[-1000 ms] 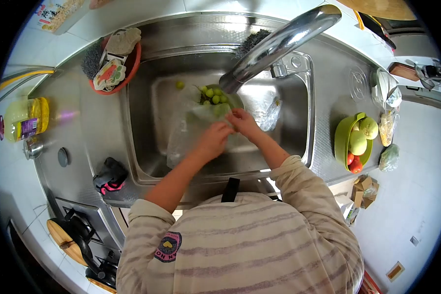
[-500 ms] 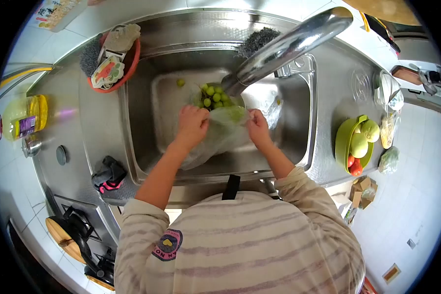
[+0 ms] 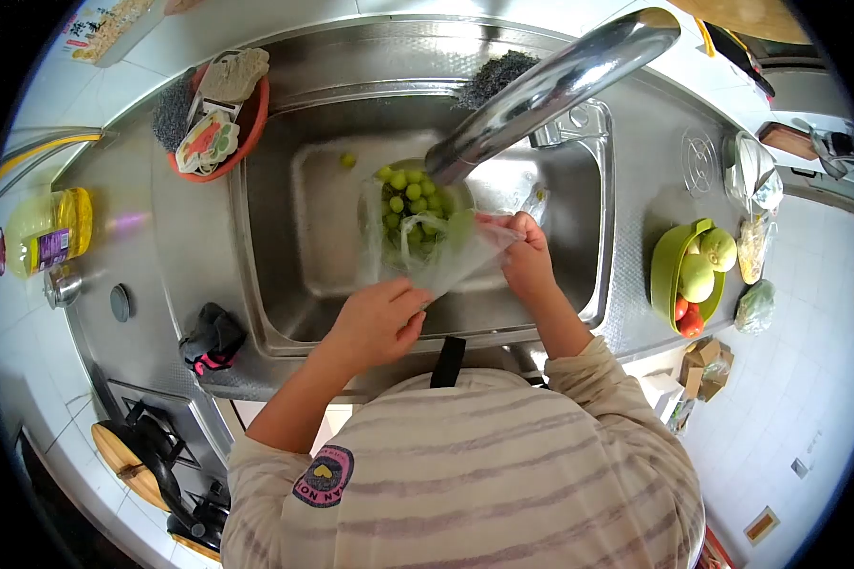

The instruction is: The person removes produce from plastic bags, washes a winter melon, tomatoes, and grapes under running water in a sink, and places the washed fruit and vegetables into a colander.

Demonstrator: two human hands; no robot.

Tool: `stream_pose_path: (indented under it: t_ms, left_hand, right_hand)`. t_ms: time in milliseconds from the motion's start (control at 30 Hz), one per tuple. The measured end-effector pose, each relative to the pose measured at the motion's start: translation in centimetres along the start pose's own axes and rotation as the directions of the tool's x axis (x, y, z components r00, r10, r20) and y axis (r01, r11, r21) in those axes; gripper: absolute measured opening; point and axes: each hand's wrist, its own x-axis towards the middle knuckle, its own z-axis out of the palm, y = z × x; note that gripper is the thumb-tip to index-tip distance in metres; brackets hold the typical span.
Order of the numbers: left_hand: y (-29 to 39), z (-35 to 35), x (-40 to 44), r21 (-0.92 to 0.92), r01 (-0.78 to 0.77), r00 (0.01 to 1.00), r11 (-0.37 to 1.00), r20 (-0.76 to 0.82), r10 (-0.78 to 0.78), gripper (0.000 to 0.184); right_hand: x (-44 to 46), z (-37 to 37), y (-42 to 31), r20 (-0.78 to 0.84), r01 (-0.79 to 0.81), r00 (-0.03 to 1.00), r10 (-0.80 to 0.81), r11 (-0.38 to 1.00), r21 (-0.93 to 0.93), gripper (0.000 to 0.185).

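A bunch of green grapes (image 3: 416, 194) lies in the sink (image 3: 323, 237), below the faucet spout, with a clear plastic bag (image 3: 460, 261) partly around and over it. My right hand (image 3: 529, 261) is closed on the bag's edge to the right of the grapes. Nearer to me, my left hand (image 3: 381, 321) pinches the bag's lower edge with its fingertips. A single loose grape (image 3: 348, 159) rests on the sink floor, up and left of the bunch. The bag hides some of the lower grapes.
A metal faucet (image 3: 560, 95) reaches over the sink. An orange basket (image 3: 253, 123) with cloths stands at the back left, an oil bottle (image 3: 62, 228) farther left. On the right counter is a green basket (image 3: 664, 275) of fruit and tomatoes. A dark cloth (image 3: 212, 337) lies front left.
My left hand has moved down toward me, away from the grapes. My right hand has shifted slightly right, and the bag is drawn down, showing more of the bunch.
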Motion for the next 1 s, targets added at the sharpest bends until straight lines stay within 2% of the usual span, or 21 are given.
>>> stream_pose_path:
  t_ms: [33, 100, 133, 167, 200, 267, 300, 400, 467, 500, 533, 567, 600, 633, 700, 733, 800, 867, 900, 967, 1000]
  left_hand:
    - [-0.4, 0.0, -0.2, -0.035, 0.080, 0.997, 0.996, -0.019, -0.081, 0.018]
    - [-1.9, -0.2, -0.4, -0.073, 0.164, 0.985, 0.984, -0.041, -0.168, 0.019]
    - [-3.5, -0.5, 0.5, 0.017, 0.380, 0.922, 0.925, 0.071, -0.381, 0.020]
    - [-5.0, -0.5, 1.3, 0.126, 0.566, 0.798, 0.815, 0.167, -0.580, 0.022]
    - [-6.8, 0.4, 2.1, 0.124, 0.567, 0.796, 0.814, 0.170, -0.581, 0.022]
    - [-9.5, 1.4, 4.0, 0.405, 0.578, 0.650, 0.709, 0.297, -0.700, 0.023]
    - [-9.8, 1.6, 4.7, 0.402, 0.580, 0.651, 0.708, 0.294, -0.700, 0.023]
    - [-8.9, 2.2, 6.6, 0.305, 0.461, 0.738, 0.834, 0.390, -0.550, 0.043]
    - [-9.7, 3.3, 7.1, -0.011, 0.258, 0.938, 0.966, 0.244, -0.247, 0.035]
    - [-9.8, 4.0, 7.3, -0.011, 0.258, 0.938, 0.966, 0.243, -0.248, 0.035]
    - [-9.8, 4.8, 7.5, -0.387, 0.274, 0.957, 0.880, 0.195, -0.212, 0.041]
    - [-10.2, 5.7, 7.4, -0.707, 0.237, 0.970, 0.666, 0.139, -0.198, 0.048]
    - [-11.5, 7.0, 7.3, -0.706, 0.236, 0.971, 0.667, 0.139, -0.197, 0.048]
    - [-13.3, 8.6, 7.2, -0.598, -0.019, 1.000, 0.801, 0.006, 0.028, 0.051]
    - [-14.5, 9.5, 8.1, -0.442, -0.285, 0.957, 0.850, -0.086, 0.276, 0.054]
    - [-14.1, 9.4, 9.3, -0.677, 0.077, 0.997, 0.732, 0.043, -0.066, 0.053]
    - [-13.3, 8.8, 9.5, -0.799, 0.404, 0.900, 0.446, 0.258, -0.352, 0.051]
    - [-9.4, 5.5, 7.7, -0.571, 0.427, 0.889, 0.701, 0.123, -0.441, 0.051]
    - [-9.6, 5.1, 7.5, -0.569, 0.431, 0.888, 0.701, 0.130, -0.441, 0.051]
    - [-10.7, 4.1, 7.2, -0.762, 0.387, 0.920, 0.520, 0.284, -0.269, 0.051]
    - [-11.1, 3.8, 6.6, -0.761, 0.389, 0.920, 0.520, 0.286, -0.269, 0.051]
  right_hand:
    - [0.1, -0.9, 0.6, 0.001, 0.000, 1.000, 0.000, 1.000, 0.000, 0.023]
    - [0.3, -3.5, 2.3, 0.258, 0.049, 0.963, -0.074, 0.994, 0.102, 0.023]
    - [0.4, -3.3, 2.4, 0.263, 0.047, 0.962, -0.072, 0.994, 0.102, 0.023]
    - [0.0, -2.8, 2.4, 0.310, 0.029, 0.951, -0.022, 0.999, -0.016, 0.024]
    - [-0.5, -2.4, 2.4, 0.348, 0.018, 0.937, 0.031, 0.991, -0.136, 0.024]
    - [-1.1, -1.1, 2.9, 0.411, 0.027, 0.911, 0.043, 0.986, -0.163, 0.025]
    - [-1.4, -0.5, 3.1, 0.469, 0.037, 0.881, 0.057, 0.982, -0.188, 0.026]
    - [-2.3, 1.2, 2.2, 0.520, 0.064, 0.850, 0.081, 0.965, -0.255, 0.026]
    - [-2.9, 2.2, 0.9, 0.548, 0.087, 0.833, 0.071, 0.962, -0.258, 0.025]
    - [-3.0, 2.7, 0.2, 0.578, 0.116, 0.814, 0.057, 0.959, -0.259, 0.024]
    - [-3.0, 3.1, -0.1, 0.580, 0.120, 0.813, 0.054, 0.959, -0.257, 0.024]
    - [-3.2, 3.5, -0.3, 0.641, 0.244, 0.768, -0.015, 0.931, -0.271, 0.022]
    - [-3.3, 4.1, -0.6, 0.700, 0.366, 0.710, -0.076, 0.889, -0.274, 0.020]
    - [-3.4, 5.0, -1.0, 0.700, 0.370, 0.710, -0.080, 0.888, -0.273, 0.020]
    - [-3.7, 6.8, -1.7, 0.825, 0.517, 0.564, -0.040, 0.797, -0.314, 0.016]
    - [-3.9, 7.3, -1.7, 0.822, 0.519, 0.568, -0.044, 0.794, -0.316, 0.016]
    - [-4.1, 8.0, -1.9, 0.898, 0.538, 0.434, -0.079, 0.822, -0.188, 0.012]
    - [-5.1, 8.7, -3.5, 0.907, 0.523, 0.417, -0.062, 0.832, -0.184, 0.012]
    - [-5.4, 8.9, -4.2, 0.917, 0.517, 0.394, -0.051, 0.838, -0.175, 0.013]
    - [-5.5, 8.8, -4.8, 0.928, 0.490, 0.371, -0.034, 0.856, -0.165, 0.013]
    - [-5.7, 8.6, -5.1, 0.938, 0.464, 0.347, -0.017, 0.872, -0.156, 0.012]
